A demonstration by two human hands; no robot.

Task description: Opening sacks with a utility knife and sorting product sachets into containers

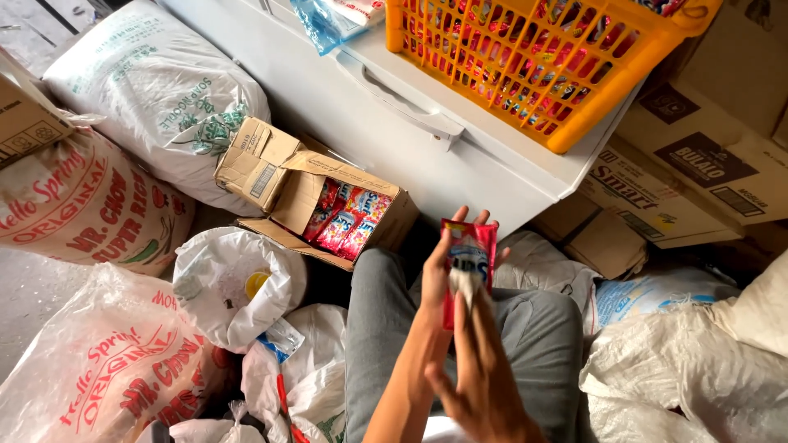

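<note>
Storeroom floor, crowded with rice sacks (82, 205). Left hand (439, 275) clamped on red sachet (469, 254), held above lap; right hand (484, 385) wiping it with white cloth (466, 287). Open carton (345, 217) of matching sachets beside knee.

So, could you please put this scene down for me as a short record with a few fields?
view: head camera looking down at the person's lap
left hand: holds up a red sachet from behind
right hand: below the sachet, fingers at a pale bit at its lower end
cardboard box: open on the floor, more red and pink sachets inside
orange basket: on the white chest, filled with red packets
around: large printed sacks on the left, white bags on the right
</note>
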